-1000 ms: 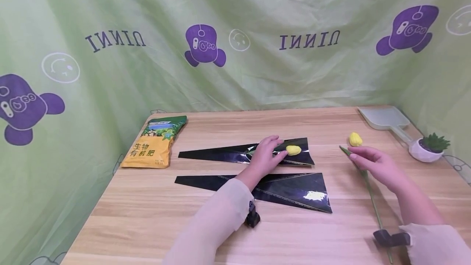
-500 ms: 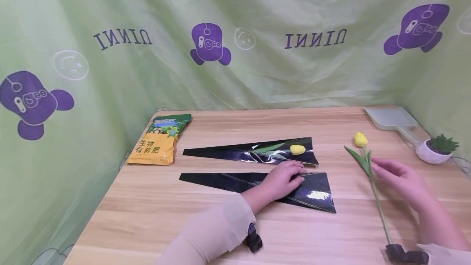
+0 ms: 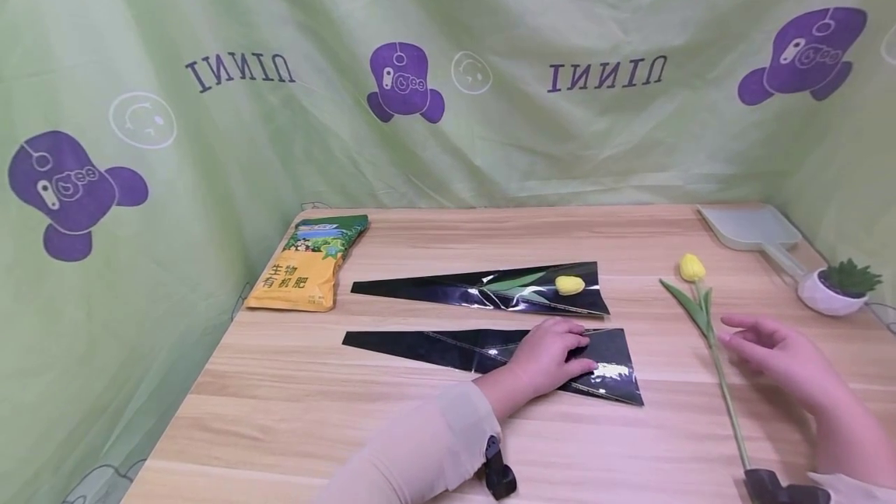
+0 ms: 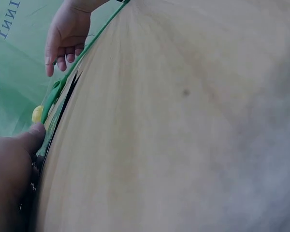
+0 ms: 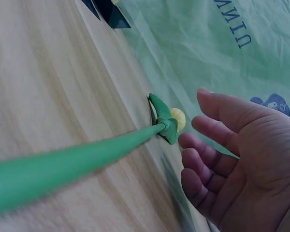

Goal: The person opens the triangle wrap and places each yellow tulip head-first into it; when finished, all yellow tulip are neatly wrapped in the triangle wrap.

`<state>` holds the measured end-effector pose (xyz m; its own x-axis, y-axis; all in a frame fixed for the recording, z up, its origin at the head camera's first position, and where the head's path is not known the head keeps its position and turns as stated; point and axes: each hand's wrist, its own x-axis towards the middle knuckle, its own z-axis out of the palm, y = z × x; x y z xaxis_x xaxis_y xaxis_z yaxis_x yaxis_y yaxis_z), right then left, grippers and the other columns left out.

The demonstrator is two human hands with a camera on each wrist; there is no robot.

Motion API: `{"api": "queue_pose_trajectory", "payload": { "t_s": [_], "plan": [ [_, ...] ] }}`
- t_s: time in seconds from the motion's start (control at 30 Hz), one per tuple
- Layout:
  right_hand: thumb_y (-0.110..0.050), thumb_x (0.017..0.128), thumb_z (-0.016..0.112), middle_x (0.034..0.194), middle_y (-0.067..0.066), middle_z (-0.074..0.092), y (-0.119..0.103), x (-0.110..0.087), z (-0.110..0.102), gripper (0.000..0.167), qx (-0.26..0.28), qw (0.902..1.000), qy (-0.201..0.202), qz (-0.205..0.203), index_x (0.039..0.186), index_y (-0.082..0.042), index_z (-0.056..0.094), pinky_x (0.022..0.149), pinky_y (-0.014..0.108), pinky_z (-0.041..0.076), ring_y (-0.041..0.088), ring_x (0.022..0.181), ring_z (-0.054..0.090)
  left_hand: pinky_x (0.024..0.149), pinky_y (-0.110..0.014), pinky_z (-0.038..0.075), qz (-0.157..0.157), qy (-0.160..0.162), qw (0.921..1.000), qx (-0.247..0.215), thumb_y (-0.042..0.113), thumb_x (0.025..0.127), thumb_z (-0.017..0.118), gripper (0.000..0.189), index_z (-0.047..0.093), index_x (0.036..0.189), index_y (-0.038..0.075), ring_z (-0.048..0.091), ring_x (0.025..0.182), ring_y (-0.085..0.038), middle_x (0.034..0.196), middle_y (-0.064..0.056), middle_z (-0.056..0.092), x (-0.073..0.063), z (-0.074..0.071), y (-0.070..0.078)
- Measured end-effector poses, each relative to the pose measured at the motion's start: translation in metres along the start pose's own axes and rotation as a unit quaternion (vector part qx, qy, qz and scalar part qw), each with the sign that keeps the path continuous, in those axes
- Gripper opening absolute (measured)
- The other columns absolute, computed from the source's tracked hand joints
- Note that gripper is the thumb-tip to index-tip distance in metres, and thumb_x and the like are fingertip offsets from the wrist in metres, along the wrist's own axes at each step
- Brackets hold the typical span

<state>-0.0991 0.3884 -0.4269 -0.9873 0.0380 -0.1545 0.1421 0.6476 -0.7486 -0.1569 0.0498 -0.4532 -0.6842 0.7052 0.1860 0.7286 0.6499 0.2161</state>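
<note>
Wrapping flowers looks like the job here, and it seems about half done. One yellow tulip already lies inside the far black wrapper on the wooden surface. The near black wrapper has no flower in it yet.

The left hand rests flat on the wide end of the near black wrapper, with its fingers mostly straight, pressing down and not gripping. The right hand is loose and open and holds nothing. Its fingers float just beside the stem of the second tulip, which lies on the surface to the right, well apart from both wrappers, its yellow head pointing away from the person.

So I think what is left is to pick up that second tulip and slide it into the near black wrapper.

Farther back lie a yellow bag, a pale scoop and a small potted plant.
</note>
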Motion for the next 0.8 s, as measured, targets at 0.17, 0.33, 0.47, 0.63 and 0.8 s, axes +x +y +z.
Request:
{"api": "queue_pose_trajectory", "payload": {
  "t_s": [0.17, 0.33, 0.47, 0.63, 0.8],
  "plan": [
    [-0.036, 0.098, 0.06, 0.097, -0.004, 0.071, -0.004, 0.001, 0.001, 0.059, -0.051, 0.9986, -0.012, 0.006, 0.133, 0.01, 0.048, 0.063, 0.018, 0.049, -0.013, 0.077, 0.052, 0.107, -0.02, 0.041, -0.006, 0.01, 0.9999, 0.004, 0.05, 0.09, 0.065, 0.041, 0.072, 0.119, 0.022, 0.056, 0.123, -0.009, 0.128, 0.009, 0.065, -0.001, 0.002, 0.001],
    [-0.039, 0.096, 0.061, 0.114, 0.027, 0.068, -0.004, 0.002, 0.001, 0.063, -0.084, 0.9962, -0.021, 0.009, 0.132, 0.012, 0.05, 0.064, 0.013, 0.043, -0.018, 0.079, 0.046, 0.102, -0.018, 0.043, 0.005, 0.029, 0.9996, 0.006, 0.048, 0.09, 0.066, 0.035, 0.075, 0.114, 0.025, 0.058, 0.114, -0.008, 0.117, 0.01, 0.067, -0.002, 0.003, -0.001],
    [-0.042, 0.095, 0.062, 0.106, 0.023, 0.07, -0.008, 0.003, 0.003, 0.061, -0.104, 0.9944, -0.018, 0.012, 0.126, 0.01, 0.056, 0.064, 0.016, 0.042, -0.011, 0.078, 0.048, 0.101, -0.018, 0.044, 0.006, 0.033, 0.9994, 0.006, 0.048, 0.09, 0.066, 0.033, 0.076, 0.112, 0.025, 0.059, 0.111, -0.008, 0.115, 0.01, 0.067, -0.001, 0.003, -0.001],
    [-0.043, 0.095, 0.061, 0.082, 0.003, 0.062, -0.016, 0.002, 0.008, 0.046, -0.128, 0.9913, -0.023, 0.022, 0.101, 0.003, 0.063, 0.063, 0.022, 0.038, 0.008, 0.073, 0.048, 0.099, -0.016, 0.044, 0.004, 0.037, 0.9993, 0.004, 0.046, 0.091, 0.066, 0.029, 0.077, 0.109, 0.026, 0.059, 0.11, -0.007, 0.113, 0.011, 0.068, -0.001, 0.002, -0.001],
    [-0.044, 0.095, 0.06, 0.072, 0.0, 0.052, -0.021, 0.002, 0.012, 0.041, -0.147, 0.9882, -0.028, 0.034, 0.088, -0.004, 0.063, 0.06, 0.024, 0.035, 0.015, 0.069, 0.045, 0.098, -0.015, 0.045, 0.003, 0.043, 0.999, -0.007, 0.042, 0.092, 0.065, 0.025, 0.077, 0.109, 0.026, 0.061, 0.109, -0.006, 0.112, 0.011, 0.07, -0.002, -0.001, 0.0]
  ]
}}
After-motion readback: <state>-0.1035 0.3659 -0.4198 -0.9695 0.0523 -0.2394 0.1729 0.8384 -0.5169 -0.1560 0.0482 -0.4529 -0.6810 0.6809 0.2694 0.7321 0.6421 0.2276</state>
